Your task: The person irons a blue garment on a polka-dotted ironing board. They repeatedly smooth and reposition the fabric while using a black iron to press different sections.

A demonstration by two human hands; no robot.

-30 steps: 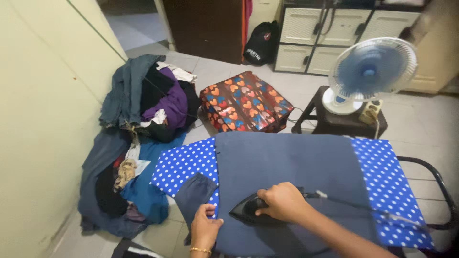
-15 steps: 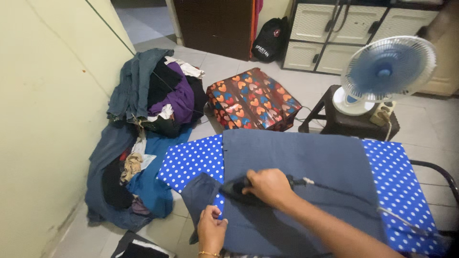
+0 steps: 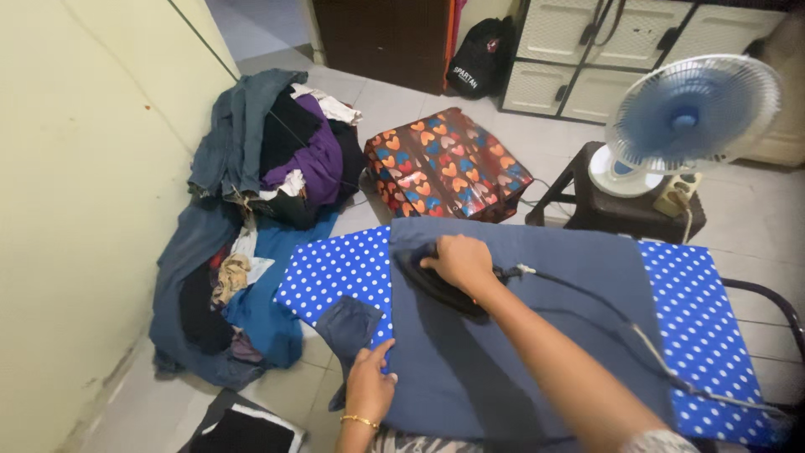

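Right hand (image 3: 457, 262) grips the iron (image 3: 436, 281) at the garment's (image 3: 520, 335) far-left corner; left hand (image 3: 369, 382), fingers extended, pins the near-left edge.

The right hand (image 3: 457, 262) grips a black iron (image 3: 432, 278) on a grey-blue garment (image 3: 537, 335) spread over the blue polka-dot ironing board (image 3: 335, 273); the left hand (image 3: 369, 387) pins the garment's near edge; a clothes pile (image 3: 260, 201) lies on the floor, a fan (image 3: 692, 117) stands beyond.

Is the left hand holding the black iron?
No, the left hand presses the grey-blue garment at its near edge, while the right hand grips the black iron.
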